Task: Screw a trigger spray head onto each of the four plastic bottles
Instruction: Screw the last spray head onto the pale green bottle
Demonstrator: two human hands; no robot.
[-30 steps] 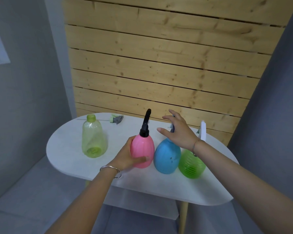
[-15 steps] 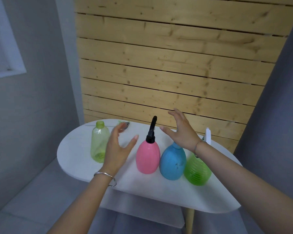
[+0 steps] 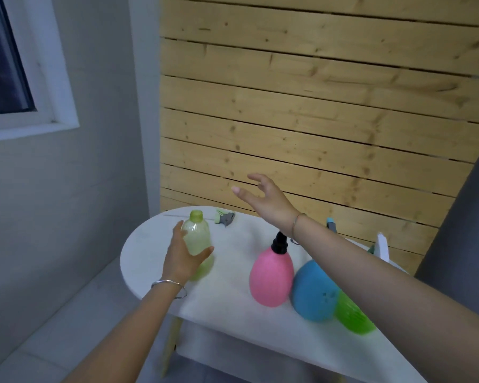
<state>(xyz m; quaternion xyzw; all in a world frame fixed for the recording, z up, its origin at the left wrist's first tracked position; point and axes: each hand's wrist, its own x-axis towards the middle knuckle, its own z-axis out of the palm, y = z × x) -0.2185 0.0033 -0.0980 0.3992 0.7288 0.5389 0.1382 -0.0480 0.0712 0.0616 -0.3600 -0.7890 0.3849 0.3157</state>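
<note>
A pale yellow-green bottle (image 3: pixel 196 236) with a bare neck stands at the table's left. My left hand (image 3: pixel 183 255) wraps its fingers and thumb around its body. A loose green and grey spray head (image 3: pixel 225 217) lies behind it near the wall. My right hand (image 3: pixel 266 199) hovers open above the table, right of that spray head. A pink bottle (image 3: pixel 271 275) carries a black spray head (image 3: pixel 280 241). To its right stand a blue bottle (image 3: pixel 313 291) and a green ribbed bottle (image 3: pixel 354 317), both partly hidden by my right forearm.
The white oval table (image 3: pixel 233 310) stands against a wooden slat wall (image 3: pixel 315 120). A blue spray head tip (image 3: pixel 330 223) and a white one (image 3: pixel 382 246) show above my right forearm. A window (image 3: pixel 9 64) is at the upper left. Grey floor lies below.
My left hand left the pink bottle, moved left and closed around the yellow-green bottle. My right hand lifted from the blue bottle and swung left toward the loose spray head.
</note>
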